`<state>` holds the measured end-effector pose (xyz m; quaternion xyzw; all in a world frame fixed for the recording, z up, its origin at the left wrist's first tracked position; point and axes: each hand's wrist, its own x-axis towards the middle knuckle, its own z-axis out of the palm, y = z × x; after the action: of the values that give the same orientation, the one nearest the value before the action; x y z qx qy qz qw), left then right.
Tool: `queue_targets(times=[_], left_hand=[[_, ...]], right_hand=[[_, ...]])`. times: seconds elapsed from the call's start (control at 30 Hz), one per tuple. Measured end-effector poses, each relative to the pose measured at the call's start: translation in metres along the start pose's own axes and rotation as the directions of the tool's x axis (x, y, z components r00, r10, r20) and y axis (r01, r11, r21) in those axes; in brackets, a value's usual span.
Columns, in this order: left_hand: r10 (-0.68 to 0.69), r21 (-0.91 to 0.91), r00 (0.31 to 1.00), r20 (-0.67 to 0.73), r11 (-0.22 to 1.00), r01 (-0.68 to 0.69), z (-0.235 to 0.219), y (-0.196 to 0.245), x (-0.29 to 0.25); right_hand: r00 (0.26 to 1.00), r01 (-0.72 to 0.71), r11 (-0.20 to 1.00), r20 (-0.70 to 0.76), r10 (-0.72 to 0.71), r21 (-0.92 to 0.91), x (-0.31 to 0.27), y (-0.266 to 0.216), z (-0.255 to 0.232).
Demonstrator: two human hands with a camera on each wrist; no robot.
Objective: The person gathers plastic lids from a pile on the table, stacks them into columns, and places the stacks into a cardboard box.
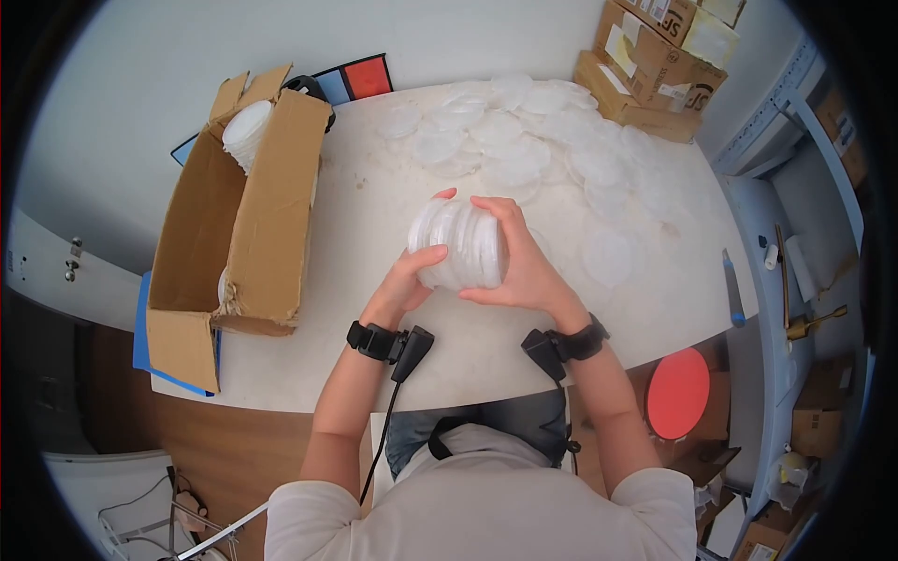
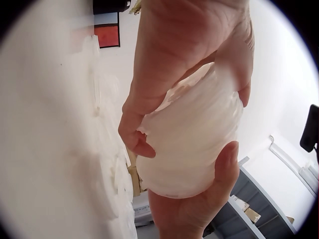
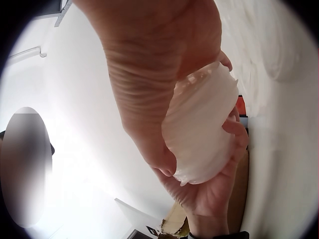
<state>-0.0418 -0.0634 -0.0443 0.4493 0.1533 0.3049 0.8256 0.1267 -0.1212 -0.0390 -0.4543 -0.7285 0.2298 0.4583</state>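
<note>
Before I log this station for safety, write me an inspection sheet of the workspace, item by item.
Surface: white table, a few small brownish marks.
Job's things: stack of translucent discs held above the table; many loose discs spread at the back and right; open cardboard box at the left, with more discs in its far end.
Clutter: blue-handled tool near the right edge; stacked cartons at the back right.
Hands: left hand and right hand grip opposite ends of the stack.
Cables: black cable hangs from the left wrist camera, over the table's front edge.
Surroundings: red round top below the table's right side; shelving beyond.
</note>
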Motion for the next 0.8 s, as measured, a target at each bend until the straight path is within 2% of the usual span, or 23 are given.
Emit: queue_targets(times=[0.1,0.27,0.33,0.4,0.47,0.6,0.67,0.8], left_hand=[[0.009,-0.08,1.0,-0.017,0.997,-0.01,-0.008,-0.006,0.002],[0.052,0.024,0.997,-0.053,0.998,-0.05,-0.007,-0.003,0.004],[0.063,0.023,0.995,-0.083,0.998,-0.061,-0.004,-0.004,0.004],[0.072,0.002,0.991,-0.11,0.997,-0.072,-0.002,-0.006,0.003],[0.07,0.023,0.997,-0.045,0.997,-0.069,-0.002,-0.008,0.002],[0.071,0.074,0.997,-0.038,0.995,-0.068,-0.003,-0.01,0.002],[0.03,-0.066,0.996,-0.086,0.997,-0.036,-0.007,-0.012,0.003],[0.016,-0.078,0.992,-0.125,0.997,-0.026,-0.007,-0.012,0.005]], right_hand=[[1.0,0.004,0.995,-0.018,-0.002,0.099,-0.001,0.004,0.004],[0.994,0.007,0.986,-0.113,0.012,0.166,-0.002,0.004,0.003],[1.0,0.023,0.998,-0.007,-0.023,0.061,-0.001,0.004,0.003],[1.0,0.025,0.999,-0.014,-0.025,0.03,-0.001,0.001,0.006],[0.999,0.027,1.0,-0.021,-0.027,-0.001,-0.001,0.001,0.007],[0.999,0.044,0.999,-0.006,-0.045,-0.029,-0.002,0.002,0.006],[0.998,0.057,0.998,0.014,-0.057,-0.034,-0.002,0.001,0.005],[0.996,0.066,0.995,0.057,-0.062,-0.07,0.0,-0.001,0.002]])
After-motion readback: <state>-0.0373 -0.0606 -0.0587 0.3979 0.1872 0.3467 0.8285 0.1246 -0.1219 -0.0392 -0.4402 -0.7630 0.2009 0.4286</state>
